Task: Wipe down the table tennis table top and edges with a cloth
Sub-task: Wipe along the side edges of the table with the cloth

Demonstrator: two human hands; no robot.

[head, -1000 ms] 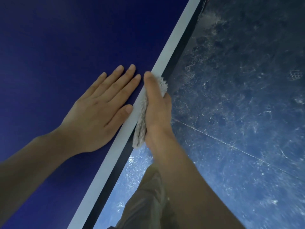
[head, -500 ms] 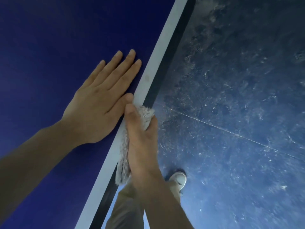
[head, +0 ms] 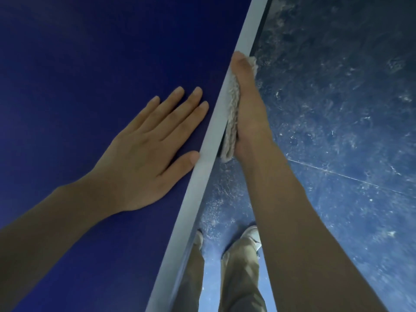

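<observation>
Left hand (head: 144, 152) flat on blue table top (head: 90, 64), fingers spread. Right hand (head: 249, 113) grips cloth (head: 231, 113), pressing it against table's side edge beside white edge stripe (head: 202, 167).

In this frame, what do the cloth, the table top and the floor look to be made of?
Pale fluffy cloth: looped terry or microfibre, judging by its nubby pile. Dark blue table top with a white border stripe: a smooth, matte painted board, probably wood composite; no grain shows. Mottled blue floor: hard, glossy, perhaps coated concrete or stone, with scuffs and a thin seam line.
</observation>
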